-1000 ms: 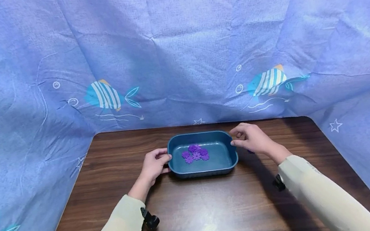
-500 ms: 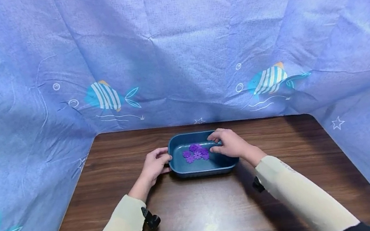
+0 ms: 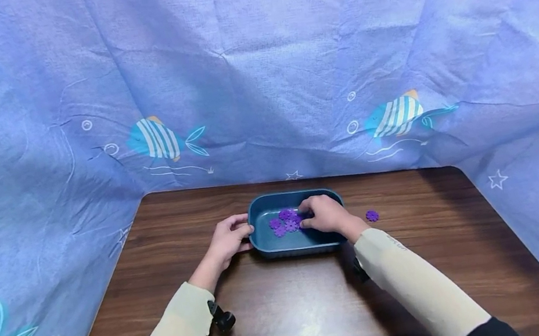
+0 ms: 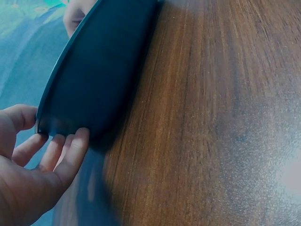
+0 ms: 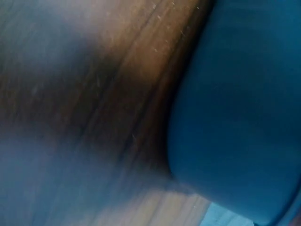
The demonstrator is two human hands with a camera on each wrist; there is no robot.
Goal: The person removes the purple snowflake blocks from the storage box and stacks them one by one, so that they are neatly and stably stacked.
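A dark blue rectangular tray [image 3: 272,254] stands on the table, with several small purple flower-shaped pieces [image 3: 283,223] lying in its left half. At its left end my left hand [image 3: 228,238] holds the wall, thumb at the rim and fingers against the outside; the left wrist view shows this hand [image 4: 42,174] on the outer wall of the tray [image 4: 94,70]. My right hand [image 3: 324,213] reaches into the tray from the right, its thumb and fingers apart beside the purple pieces. Only the tray's outside [image 5: 235,108] shows in the blurred right wrist view, without the hand.
One more purple flower-shaped piece [image 3: 372,215] lies on the brown wooden table [image 3: 281,307], right of the tray. Behind the table and at both sides hangs a blue cloth [image 3: 257,87] with fish drawings.
My right hand has moved left from the tray's right rim, over the tray and down to the purple pieces. The loose piece on the table has come fully into sight. My left hand stays.
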